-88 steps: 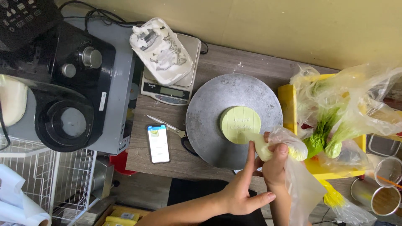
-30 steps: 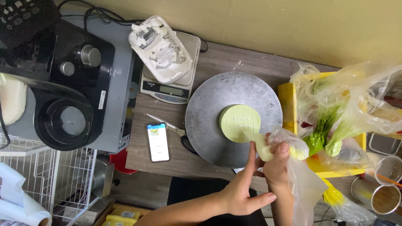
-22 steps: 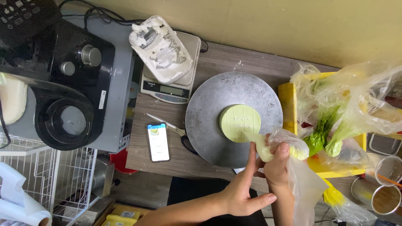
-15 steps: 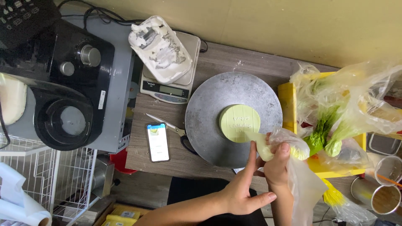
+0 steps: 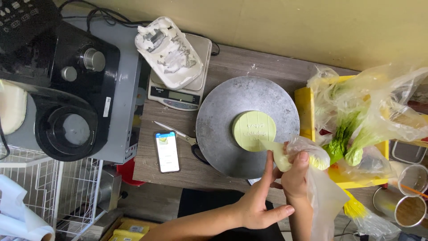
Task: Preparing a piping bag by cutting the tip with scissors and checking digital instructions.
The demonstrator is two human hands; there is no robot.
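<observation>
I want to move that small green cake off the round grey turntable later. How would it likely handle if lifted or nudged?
The green cake looks soft-coated, its piped top probably smearing under fingers. Flat and low, it seems unlikely to tip or roll. On the smooth turntable it may slide if pushed. The right hand grips the piping bag at its edge, the left hand steadying.
</observation>
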